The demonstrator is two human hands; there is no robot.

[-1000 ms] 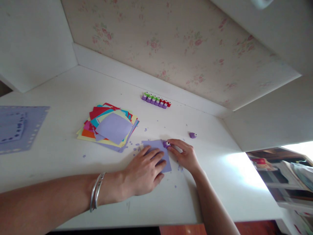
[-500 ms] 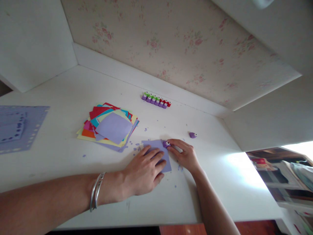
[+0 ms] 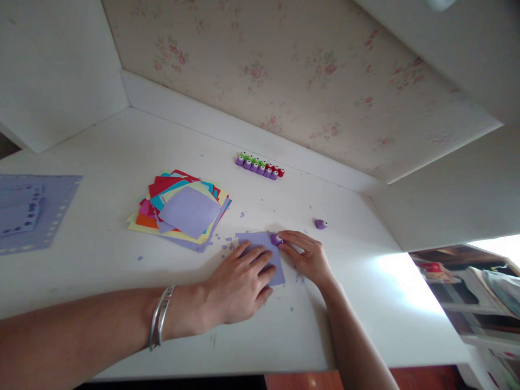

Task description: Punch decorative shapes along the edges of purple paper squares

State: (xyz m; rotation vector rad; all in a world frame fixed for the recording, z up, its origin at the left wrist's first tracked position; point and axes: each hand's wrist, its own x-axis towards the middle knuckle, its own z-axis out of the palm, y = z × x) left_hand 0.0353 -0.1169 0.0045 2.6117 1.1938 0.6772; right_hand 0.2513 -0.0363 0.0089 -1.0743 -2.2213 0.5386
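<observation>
Spread flat, my left hand (image 3: 239, 281) lies on a small sheet of purple paper (image 3: 276, 273) and presses it to the white desk. My right hand (image 3: 306, 257) pinches a small purple paper punch (image 3: 275, 240) with a white top button, between thumb and fingers. That punch sits at the sheet's upper right corner; how far the paper goes into it is hidden. A second purple punch (image 3: 320, 223) lies apart, to the right of my right hand. Small purple paper bits (image 3: 225, 246) are scattered about the sheet.
A fanned stack of coloured paper (image 3: 189, 211) lies left of centre. Near the wall stand rows of purple, green and red punches (image 3: 260, 165). Purple sheets with punched edges (image 3: 60, 211) lie at far left. The desk's front edge (image 3: 203, 374) runs beneath my arms.
Both hands keep their places. My right fingertips cover slightly more of the punch's white button than before.
</observation>
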